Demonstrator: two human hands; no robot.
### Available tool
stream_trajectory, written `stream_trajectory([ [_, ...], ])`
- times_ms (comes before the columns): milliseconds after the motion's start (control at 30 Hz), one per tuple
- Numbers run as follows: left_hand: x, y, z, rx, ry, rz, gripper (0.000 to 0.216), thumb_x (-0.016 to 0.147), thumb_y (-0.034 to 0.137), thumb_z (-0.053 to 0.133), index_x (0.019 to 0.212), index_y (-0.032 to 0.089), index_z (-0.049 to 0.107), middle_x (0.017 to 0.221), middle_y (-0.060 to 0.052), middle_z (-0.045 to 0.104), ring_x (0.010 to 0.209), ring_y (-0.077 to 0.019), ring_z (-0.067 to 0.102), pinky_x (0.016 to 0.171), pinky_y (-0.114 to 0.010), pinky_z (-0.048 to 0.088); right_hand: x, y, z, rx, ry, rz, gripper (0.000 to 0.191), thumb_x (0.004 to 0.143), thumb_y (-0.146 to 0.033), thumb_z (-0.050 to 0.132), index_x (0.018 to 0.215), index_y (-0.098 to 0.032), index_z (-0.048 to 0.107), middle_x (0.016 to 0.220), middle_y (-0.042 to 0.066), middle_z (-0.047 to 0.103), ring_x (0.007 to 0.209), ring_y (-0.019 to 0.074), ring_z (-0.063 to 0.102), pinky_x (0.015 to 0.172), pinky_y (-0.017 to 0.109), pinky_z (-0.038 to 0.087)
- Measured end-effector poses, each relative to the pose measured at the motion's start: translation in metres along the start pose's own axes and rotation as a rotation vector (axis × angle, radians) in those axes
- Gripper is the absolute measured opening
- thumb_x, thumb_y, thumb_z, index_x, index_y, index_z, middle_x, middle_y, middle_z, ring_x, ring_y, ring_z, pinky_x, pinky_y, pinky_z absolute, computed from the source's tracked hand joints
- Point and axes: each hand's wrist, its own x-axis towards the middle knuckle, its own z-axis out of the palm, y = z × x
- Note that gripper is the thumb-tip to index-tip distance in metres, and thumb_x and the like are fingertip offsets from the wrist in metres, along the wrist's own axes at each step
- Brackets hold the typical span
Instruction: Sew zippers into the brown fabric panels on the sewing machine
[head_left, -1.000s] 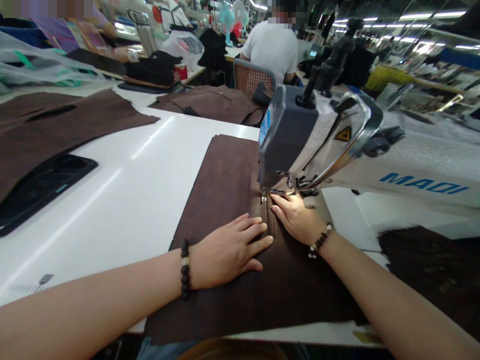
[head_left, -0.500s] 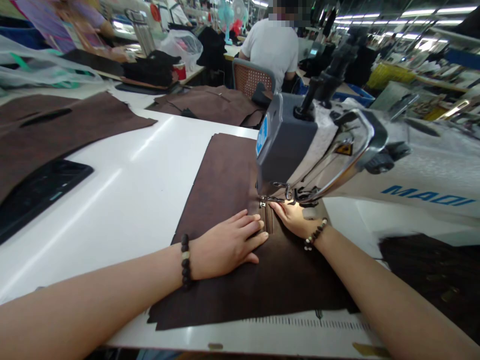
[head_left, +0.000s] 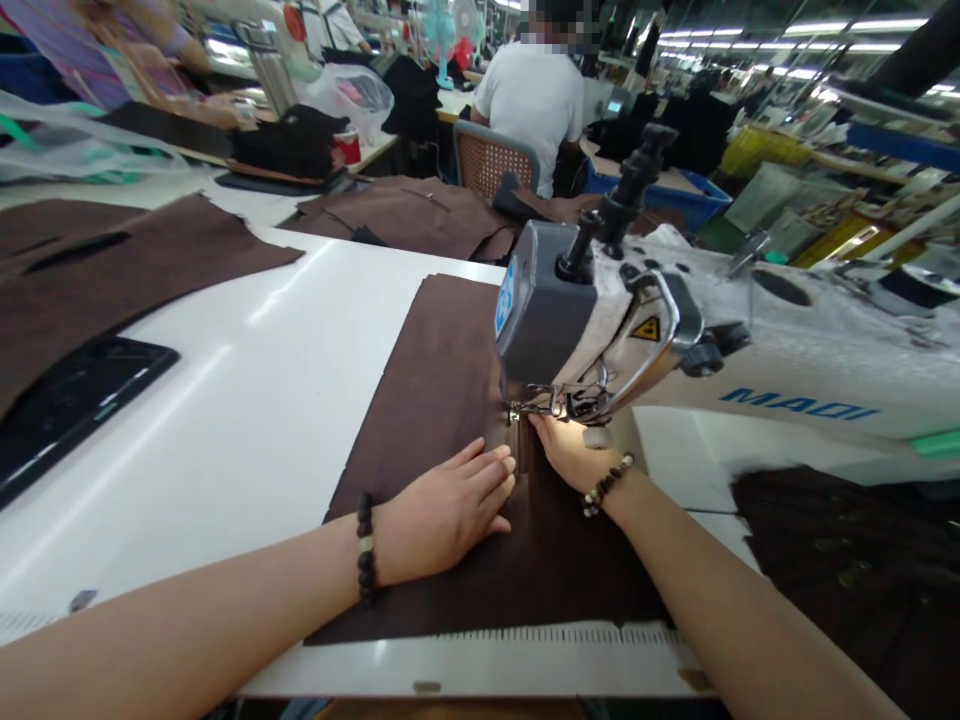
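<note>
A dark brown leather-like panel (head_left: 420, 370) lies flat on the white sewing table, partly under the head of a sewing machine (head_left: 547, 300). A narrow slot with what looks like a zipper (head_left: 523, 450) runs from the presser foot (head_left: 516, 412) toward me. My left hand (head_left: 450, 515) rests flat on the panel left of the slot, fingers extended with the tips at its edge. Close on the right of the presser foot, my right hand (head_left: 574, 455) lies on the panel with its fingers stretched forward. Machine parts hide some of that hand.
A black phone-like slab (head_left: 90, 400) and another brown piece (head_left: 150, 250) lie at left. More dark material (head_left: 847, 560) is at right. Brown pieces (head_left: 405, 215) lie beyond the table's far edge, near a seated person in a white shirt (head_left: 529, 110). A ruler strip (head_left: 555, 634) marks the front edge.
The view has shifted, so the machine appears farther left and more of its arm shows. The panel has slid slightly away from me under the presser foot. Both hands stay on it.
</note>
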Motion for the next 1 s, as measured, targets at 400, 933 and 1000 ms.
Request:
stream_trajectory([
  [400,0.003,0.005,-0.003,0.026,0.011,-0.059,0.045,0.081,0.044,0.055,0.113,0.013,0.050,0.115,-0.012,0.052,0.113,-0.0243,0.045,0.100,-0.040,0.034,-0.007,0.004,0.008,0.000,0.009,-0.007,0.034,0.092,-0.031,0.031,0.099,-0.019,0.062,0.089,0.007,0.066,0.085,0.0191,0.060,0.079,0.033,0.042],
  [933,0.002,0.011,-0.001,0.045,-0.005,-0.081,0.042,0.085,0.039,0.052,0.115,0.010,0.049,0.117,-0.012,0.052,0.116,-0.0246,0.044,0.101,-0.041,0.033,-0.012,-0.016,-0.001,-0.022,0.058,0.032,0.032,0.092,-0.026,0.029,0.092,-0.018,0.060,0.084,0.010,0.065,0.090,0.0221,0.057,0.093,0.044,0.032],
  [1000,0.002,0.012,-0.002,0.035,-0.009,-0.082,0.042,0.085,0.039,0.053,0.115,0.010,0.049,0.117,-0.012,0.052,0.116,-0.0246,0.044,0.101,-0.042,0.032,-0.012,-0.015,0.000,-0.021,0.063,0.032,0.033,0.092,-0.026,0.029,0.090,-0.017,0.060,0.084,0.010,0.065,0.088,0.0220,0.057,0.094,0.045,0.031],
])
